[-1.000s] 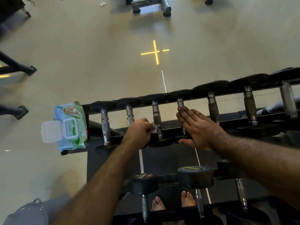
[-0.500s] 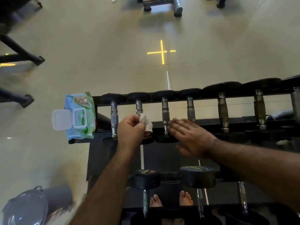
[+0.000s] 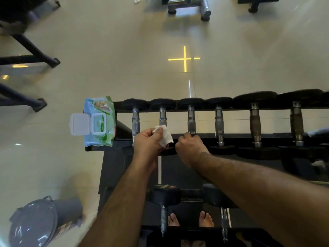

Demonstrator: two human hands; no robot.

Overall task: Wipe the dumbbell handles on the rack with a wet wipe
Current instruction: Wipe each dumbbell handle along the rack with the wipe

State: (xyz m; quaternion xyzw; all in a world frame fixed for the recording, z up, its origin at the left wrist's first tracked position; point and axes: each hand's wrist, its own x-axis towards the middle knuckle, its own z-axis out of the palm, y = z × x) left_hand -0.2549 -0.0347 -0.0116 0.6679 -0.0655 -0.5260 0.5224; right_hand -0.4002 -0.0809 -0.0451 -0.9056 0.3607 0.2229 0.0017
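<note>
The left hand (image 3: pixel 148 139) pinches a crumpled white wipe (image 3: pixel 164 135) between thumb and fingers, holding it against the near part of the second handle (image 3: pixel 162 115) from the left end of the rack (image 3: pixel 231 135). Just to its right, the right hand (image 3: pixel 189 148) is curled, its fingers closed around the near end of the third handle (image 3: pixel 191 119). The dumbbells (image 3: pixel 219 125) sit side by side along the top tier, each with its long axis running away from the person, one black head at the far rail and one at the near rail, the steel handles spanning the gap between. To the left of the left hand, the pack of wipes (image 3: pixel 98 122) lies on the rack's end with its lid flipped open to the left. Below the forearms a lower tier holds more dumbbells, and bare feet (image 3: pixel 206 219) show beneath. A grey lidded bin (image 3: pixel 41 221) lies tipped on the floor (image 3: pixel 106 59), down and left of the left arm.
</note>
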